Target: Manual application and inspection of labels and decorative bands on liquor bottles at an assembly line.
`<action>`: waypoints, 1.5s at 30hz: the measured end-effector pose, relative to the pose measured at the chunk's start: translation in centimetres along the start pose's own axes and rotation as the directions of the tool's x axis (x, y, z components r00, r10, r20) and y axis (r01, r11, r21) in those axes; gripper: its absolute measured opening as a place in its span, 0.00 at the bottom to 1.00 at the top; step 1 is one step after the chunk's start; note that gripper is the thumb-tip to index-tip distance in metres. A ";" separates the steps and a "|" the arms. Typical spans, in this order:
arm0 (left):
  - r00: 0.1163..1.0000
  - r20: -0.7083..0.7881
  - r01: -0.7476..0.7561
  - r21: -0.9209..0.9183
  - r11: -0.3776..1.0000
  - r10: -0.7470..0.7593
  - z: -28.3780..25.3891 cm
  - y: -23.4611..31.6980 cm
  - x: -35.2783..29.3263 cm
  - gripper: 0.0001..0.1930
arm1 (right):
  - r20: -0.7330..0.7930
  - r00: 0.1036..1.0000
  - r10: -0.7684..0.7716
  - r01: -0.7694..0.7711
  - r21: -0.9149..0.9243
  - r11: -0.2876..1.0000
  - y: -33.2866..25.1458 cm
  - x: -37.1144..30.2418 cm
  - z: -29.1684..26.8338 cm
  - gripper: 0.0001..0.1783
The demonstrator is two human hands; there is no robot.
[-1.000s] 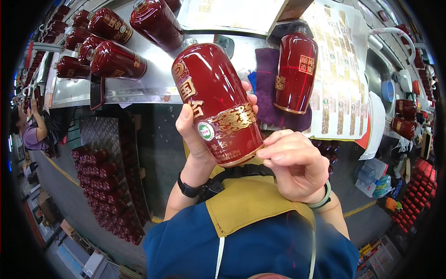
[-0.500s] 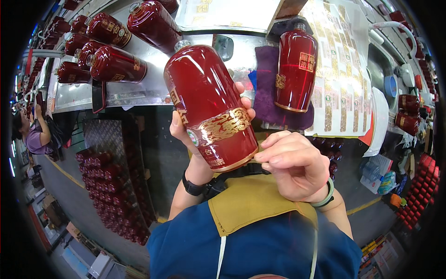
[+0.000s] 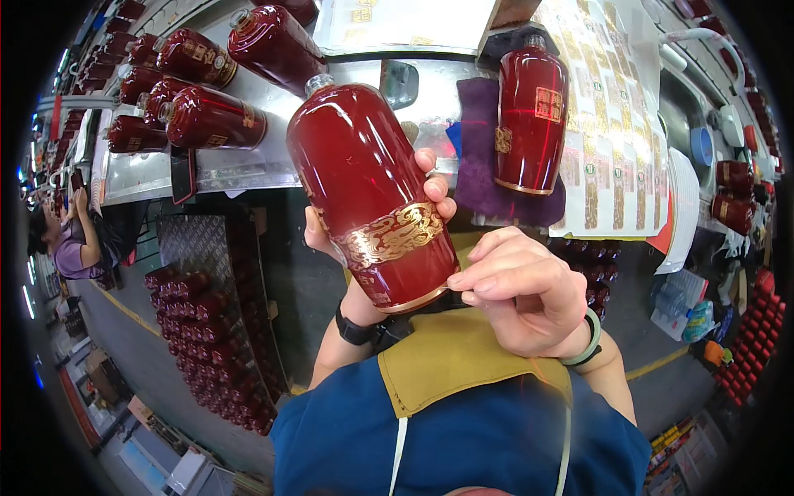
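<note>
My left hand [image 3: 436, 186] is wrapped round a large dark red glossy bottle [image 3: 364, 157], which tilts with its capped neck away from me and its base toward me. A wide gold patterned band [image 3: 393, 236] circles the lower body, and a narrow gold trim runs along the base rim. At the base's right side, the thumb and forefinger of my right hand [image 3: 525, 289] are pinched on what looks like the end of that thin gold strip. Those fingertips touch or nearly touch the glass. My left palm is hidden behind the bottle.
Another red bottle [image 3: 532, 120] lies on a purple cloth [image 3: 475, 149]. Sheets of gold stickers [image 3: 608, 124] spread to its right. Several red bottles [image 3: 213, 116] lie at the back left, beside a phone [image 3: 183, 174]. Racked bottles [image 3: 203, 331] stand below left; a person [image 3: 74, 240] is far left.
The bottle has turned about its length, so the lettering at its left has mostly rolled out of sight and the gold band faces me more. My right hand keeps its pinch at the base.
</note>
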State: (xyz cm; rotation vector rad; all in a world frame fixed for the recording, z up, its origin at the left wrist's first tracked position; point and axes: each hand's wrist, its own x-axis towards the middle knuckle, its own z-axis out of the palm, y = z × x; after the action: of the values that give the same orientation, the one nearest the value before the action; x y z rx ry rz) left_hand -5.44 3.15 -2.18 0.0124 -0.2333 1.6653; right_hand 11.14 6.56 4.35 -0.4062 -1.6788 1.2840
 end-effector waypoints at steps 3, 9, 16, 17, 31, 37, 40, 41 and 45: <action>0.999 -0.026 0.027 0.026 0.999 -0.026 0.6 0.3 0.0 0.50 | 0.004 1.000 0.000 0.000 -0.019 1.000 -0.1 -0.1 0.0 0.16; 0.998 -0.041 0.043 0.070 0.997 -0.040 0.8 0.3 0.1 0.49 | -0.006 1.000 0.006 -0.006 -0.002 1.000 0.0 0.0 0.4 0.15; 0.998 -0.058 -0.002 -0.013 1.000 0.001 0.3 -0.1 -0.3 0.53 | 0.097 0.995 0.008 -0.001 -0.067 0.998 -0.2 0.1 -0.2 0.17; 0.998 -0.059 -0.002 -0.012 1.000 0.002 0.3 -0.1 -0.3 0.53 | 0.097 0.995 0.009 -0.002 -0.066 0.998 -0.2 0.1 -0.2 0.17; 0.999 -0.046 0.002 0.053 0.999 0.000 -0.8 0.1 -0.4 0.52 | 0.008 0.999 -0.033 0.033 -0.093 0.995 0.0 0.1 0.6 0.15; 0.999 -0.036 0.022 -0.014 1.000 -0.023 -0.6 0.1 -0.4 0.51 | 0.032 0.999 -0.036 0.039 -0.107 0.994 0.0 0.3 0.2 0.14; 0.997 -0.050 0.046 -0.119 0.992 -0.052 -0.1 0.0 -0.3 0.50 | 0.028 0.999 -0.027 0.029 -0.083 0.996 0.2 0.1 0.3 0.15; 0.997 -0.047 0.058 -0.191 0.980 -0.068 0.1 0.0 -0.2 0.49 | 0.046 0.999 -0.015 0.019 -0.087 0.996 0.3 0.1 0.4 0.15; 0.998 -0.038 0.049 -0.237 0.970 -0.060 0.2 -0.1 -0.3 0.48 | -0.024 0.998 -0.057 0.056 -0.047 0.997 0.1 0.5 0.6 0.15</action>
State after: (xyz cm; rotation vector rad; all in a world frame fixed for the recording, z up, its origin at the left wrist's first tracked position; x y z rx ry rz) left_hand -5.39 2.87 -2.01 -0.1953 -0.3924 1.5726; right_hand 10.40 6.61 4.52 -0.3982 -1.6896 1.1957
